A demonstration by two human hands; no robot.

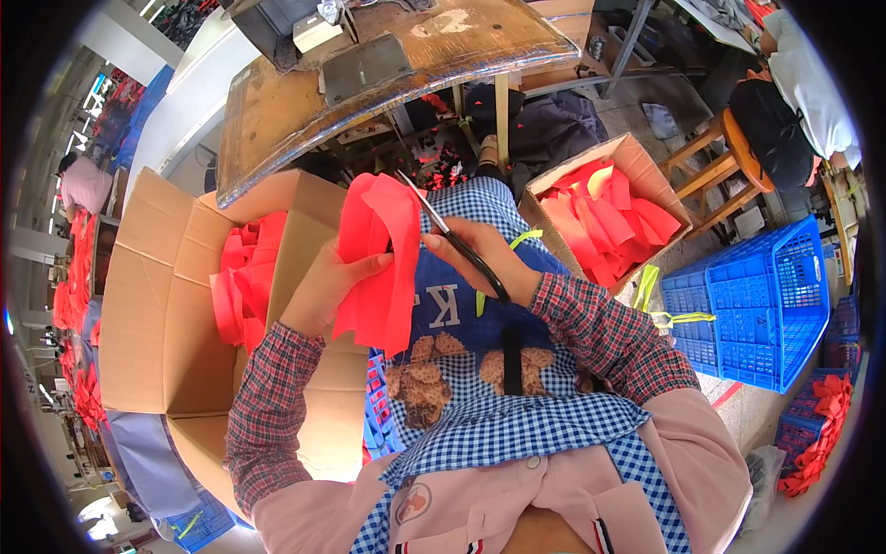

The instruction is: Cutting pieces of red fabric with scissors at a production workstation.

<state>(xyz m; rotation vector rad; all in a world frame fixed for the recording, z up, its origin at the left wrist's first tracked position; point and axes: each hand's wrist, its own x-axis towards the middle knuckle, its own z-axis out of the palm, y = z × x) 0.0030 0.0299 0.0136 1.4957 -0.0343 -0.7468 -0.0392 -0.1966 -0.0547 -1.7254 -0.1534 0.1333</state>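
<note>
My left hand (325,282) grips a folded bundle of red fabric (386,249) and holds it upright over my lap. A pair of scissors (466,251) with black handles is in my right hand (489,254). Its blades point up and to the left, beside the upper right edge of the red fabric. From this view I cannot make out whether the blades touch the cloth. A blue checked apron (517,429) covers my lap beneath both hands.
To the left stands a large open cardboard box (148,305) with red fabric pieces (249,277) inside. A smaller carton (678,198) at right holds more red strips. Ahead is a worn wooden table (443,42). Blue plastic crates (738,314) and a wooden stool (738,152) stand farther right.
</note>
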